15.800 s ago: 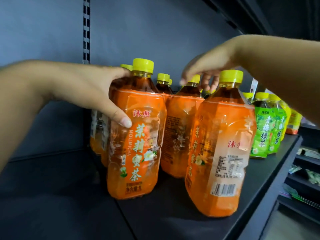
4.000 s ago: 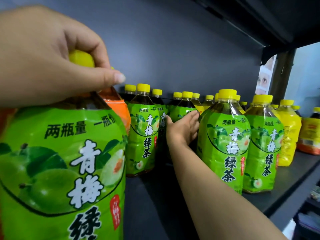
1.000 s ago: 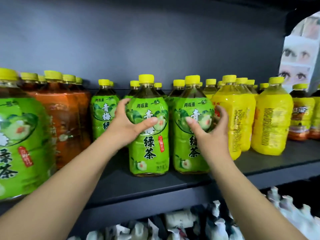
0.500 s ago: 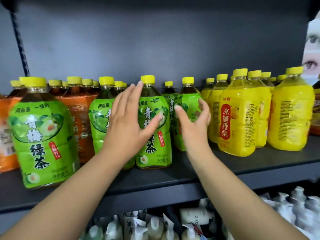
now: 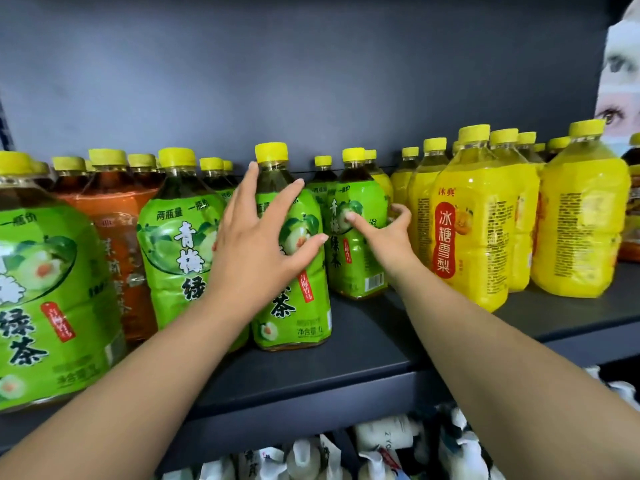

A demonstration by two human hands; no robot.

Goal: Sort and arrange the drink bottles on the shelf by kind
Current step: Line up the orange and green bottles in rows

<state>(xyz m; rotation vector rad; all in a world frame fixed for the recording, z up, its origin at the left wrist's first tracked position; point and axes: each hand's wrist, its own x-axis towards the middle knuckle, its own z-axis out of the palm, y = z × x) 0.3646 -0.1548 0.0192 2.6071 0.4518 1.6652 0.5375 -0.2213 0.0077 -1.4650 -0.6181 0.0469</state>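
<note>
Green tea bottles with yellow caps stand mid-shelf, one at the front [image 5: 294, 271] and one set further back to its right [image 5: 360, 258]. My left hand [image 5: 263, 244] lies with spread, straight fingers against the front bottle's upper label. My right hand [image 5: 381, 237] grips the further bottle, thumb on its front and fingers curled round its right side. Two more green bottles stand to the left, one beside my left hand [image 5: 180, 258] and one near the left edge [image 5: 41, 289]. Orange tea bottles [image 5: 117, 237] stand between those two.
Yellow pear-drink bottles [image 5: 464, 237] fill the right side, close beside my right hand. The dark shelf board [image 5: 381, 344] has bare space in front of the further green bottle. Small white bottles [image 5: 381, 441] sit on the shelf below. A poster [image 5: 620, 81] hangs at the far right.
The view has moved closer to the shelf. My left hand stays spread on the front green bottle. My right hand's fingers have curled further round the green bottle behind it.
</note>
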